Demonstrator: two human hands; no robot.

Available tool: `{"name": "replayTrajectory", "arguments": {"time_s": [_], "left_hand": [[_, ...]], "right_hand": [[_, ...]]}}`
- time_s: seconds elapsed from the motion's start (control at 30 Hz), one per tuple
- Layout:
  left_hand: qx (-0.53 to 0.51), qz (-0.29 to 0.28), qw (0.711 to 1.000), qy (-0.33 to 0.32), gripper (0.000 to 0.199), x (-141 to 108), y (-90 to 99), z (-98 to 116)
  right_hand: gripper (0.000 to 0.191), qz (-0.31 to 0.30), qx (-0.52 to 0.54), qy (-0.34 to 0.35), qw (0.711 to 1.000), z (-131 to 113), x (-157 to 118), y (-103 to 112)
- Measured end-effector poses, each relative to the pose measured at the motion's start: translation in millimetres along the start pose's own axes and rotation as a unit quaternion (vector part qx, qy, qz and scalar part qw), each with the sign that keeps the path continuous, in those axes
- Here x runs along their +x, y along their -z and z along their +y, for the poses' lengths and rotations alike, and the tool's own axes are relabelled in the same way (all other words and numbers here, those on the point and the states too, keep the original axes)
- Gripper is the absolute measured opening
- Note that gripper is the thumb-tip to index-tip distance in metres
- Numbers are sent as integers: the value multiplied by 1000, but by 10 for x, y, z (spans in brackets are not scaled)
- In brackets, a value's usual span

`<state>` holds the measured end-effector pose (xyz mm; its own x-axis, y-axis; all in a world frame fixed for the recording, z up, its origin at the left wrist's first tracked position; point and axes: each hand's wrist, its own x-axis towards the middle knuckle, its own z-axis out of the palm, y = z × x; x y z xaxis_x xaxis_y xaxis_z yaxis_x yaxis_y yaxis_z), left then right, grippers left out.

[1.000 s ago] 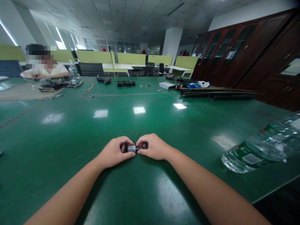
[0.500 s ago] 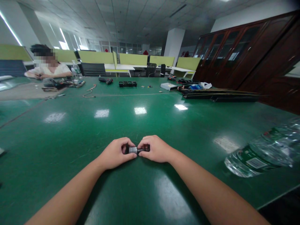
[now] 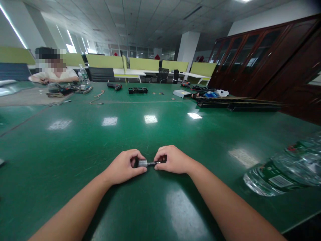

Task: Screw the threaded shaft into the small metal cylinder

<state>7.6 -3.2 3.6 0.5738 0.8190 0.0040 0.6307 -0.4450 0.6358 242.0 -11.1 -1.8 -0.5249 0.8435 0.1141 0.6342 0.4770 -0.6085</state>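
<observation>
Just above the green table [image 3: 130, 207], my left hand [image 3: 122, 169] is closed around a short silver metal cylinder [image 3: 143, 163], which looks like a small motor; its left end is dark and partly hidden by my fingers. A thin, dark, ridged rod [image 3: 151, 164] sticks out of the cylinder's right end, lying about level. My right hand [image 3: 177, 160] pinches the rod near its far end between thumb and fingertips. A stretch of rod shows between my two hands. Whether the piece touches the table I cannot tell.
Large water bottles [image 3: 278, 177] lie at the right. Farther back are a black case [image 3: 137, 90], a power drill [image 3: 114, 86], a cord [image 3: 96, 97], a silver box [image 3: 182, 93] and long black rails [image 3: 240, 103]. Another person [image 3: 56, 72] sits at the far left.
My right hand has moved right, away from my left, and more of the rod now shows between them. My left hand keeps its hold on the cylinder.
</observation>
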Motion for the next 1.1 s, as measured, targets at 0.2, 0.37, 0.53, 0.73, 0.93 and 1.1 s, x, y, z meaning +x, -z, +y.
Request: {"name": "replayTrajectory", "arguments": {"time_s": [0.2, 0.37, 0.53, 0.73, 0.93, 1.1], "left_hand": [[-3, 0, 1000, 3, 26, 3, 2, 1], [-3, -1, 1000, 4, 26, 5, -1, -6], [-2, 0, 1000, 5, 27, 3, -11, -17], [-8, 4, 1000, -1, 27, 2, -12, -27], [-21, -1, 1000, -16, 25, -16, 12, 8], [-17, 0, 1000, -7, 24, -7, 11, 12]], "right_hand": [[14, -28, 19, -81, 996, 143, -75, 218], [14, -33, 19, -82, 996, 157, -94, 240], [17, -29, 20, -60, 998, 123, -71, 171], [18, 15, 94, -56, 994, -42, 20, -95], [14, 32, 68, -11, 997, -132, 50, -195], [15, 35, 51, 18, 998, -98, 42, -178]]}}
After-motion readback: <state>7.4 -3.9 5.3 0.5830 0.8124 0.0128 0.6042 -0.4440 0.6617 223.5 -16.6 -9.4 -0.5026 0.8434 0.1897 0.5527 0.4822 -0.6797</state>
